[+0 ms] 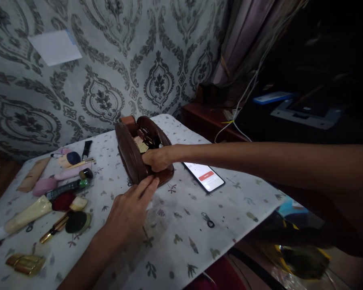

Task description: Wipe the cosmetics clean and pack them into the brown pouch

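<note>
A brown leather-like toiletry bag (129,155) lies unzipped on the table, its opening facing up. Inside it I see a pale gold item (141,144) and several dark or shiny items too jumbled to name. My right hand (159,159) reaches into the bag's near end; its fingers are hidden by the bag and the hand itself. My left hand (130,207) grips the near end of the bag, fingertips pressed together on its edge.
Makeup items are spread on the left: a cream tube (28,215), a pink brush (45,186), a dark round compact (76,221) and a gold case (26,264). Right of the bag lies a lit phone (205,177). The patterned tablecloth (181,225) ends at the right.
</note>
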{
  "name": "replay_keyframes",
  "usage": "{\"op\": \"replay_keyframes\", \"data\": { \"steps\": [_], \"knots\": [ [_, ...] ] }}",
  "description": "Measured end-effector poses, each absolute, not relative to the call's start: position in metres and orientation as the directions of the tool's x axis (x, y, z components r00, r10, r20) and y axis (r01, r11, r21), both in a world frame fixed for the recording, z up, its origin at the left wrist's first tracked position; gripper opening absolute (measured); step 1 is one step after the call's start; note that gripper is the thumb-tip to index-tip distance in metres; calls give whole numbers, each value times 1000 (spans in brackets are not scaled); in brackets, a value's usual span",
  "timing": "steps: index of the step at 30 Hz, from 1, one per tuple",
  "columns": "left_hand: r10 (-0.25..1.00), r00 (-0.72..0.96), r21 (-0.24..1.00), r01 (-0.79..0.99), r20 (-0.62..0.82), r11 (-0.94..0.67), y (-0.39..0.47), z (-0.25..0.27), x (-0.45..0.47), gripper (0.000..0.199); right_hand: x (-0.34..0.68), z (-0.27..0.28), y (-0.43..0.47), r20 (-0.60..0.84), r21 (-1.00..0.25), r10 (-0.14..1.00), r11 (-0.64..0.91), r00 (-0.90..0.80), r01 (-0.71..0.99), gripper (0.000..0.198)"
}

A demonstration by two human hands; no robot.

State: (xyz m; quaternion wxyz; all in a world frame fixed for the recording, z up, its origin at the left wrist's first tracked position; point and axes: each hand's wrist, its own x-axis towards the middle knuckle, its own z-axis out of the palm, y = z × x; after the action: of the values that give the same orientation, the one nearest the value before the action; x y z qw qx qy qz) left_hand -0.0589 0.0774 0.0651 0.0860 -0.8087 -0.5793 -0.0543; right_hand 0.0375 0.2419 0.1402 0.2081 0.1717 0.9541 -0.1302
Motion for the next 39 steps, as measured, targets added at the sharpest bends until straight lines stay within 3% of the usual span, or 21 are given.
{"op": "replay_keyframes", "data": {
  "steps": [3, 7, 10, 12, 14, 18, 21, 24, 31, 39],
  "knots": [
    [917, 350, -101, 936, 192, -337, 77, 64, -61, 78, 59, 159, 241, -388, -149, 301, 912, -871, 382, 30],
    [891, 387, -81, 922, 238, -379, 77, 59, -65, 78, 107, 154, 230, 17, -302, 435, 861, -900, 410, 31],
    [866, 407, -62, 911, 290, -407, 78, 55, -67, 73, 137, 127, 219, 183, -452, 554, 781, -812, 431, 25],
    [852, 410, -53, 908, 324, -416, 79, 52, -67, 69, 148, 108, 215, 284, -512, 550, 779, -785, 362, 26],
    [840, 415, -52, 904, 350, -425, 80, 49, -67, 65, 149, 96, 214, 330, -484, 480, 825, -813, 290, 29],
    [819, 426, -66, 897, 384, -436, 81, 45, -68, 61, 131, 94, 220, 271, -337, 220, 933, -937, 122, 35],
    [814, 447, -92, 890, 372, -447, 81, 43, -71, 62, 117, 98, 224, 150, -312, 125, 947, -981, 73, 44],
    [815, 472, -112, 879, 335, -463, 80, 39, -74, 61, 111, 96, 225, 73, -315, 106, 946, -992, 78, 39],
    [803, 449, -78, 886, 391, -458, 83, 35, -73, 53, 108, 91, 227, 46, -298, 133, 948, -990, 114, 44],
    [763, 412, -60, 894, 498, -444, 92, 39, -66, 38, 105, 81, 227, 144, -279, 138, 956, -980, 94, 46]
  ]
}}
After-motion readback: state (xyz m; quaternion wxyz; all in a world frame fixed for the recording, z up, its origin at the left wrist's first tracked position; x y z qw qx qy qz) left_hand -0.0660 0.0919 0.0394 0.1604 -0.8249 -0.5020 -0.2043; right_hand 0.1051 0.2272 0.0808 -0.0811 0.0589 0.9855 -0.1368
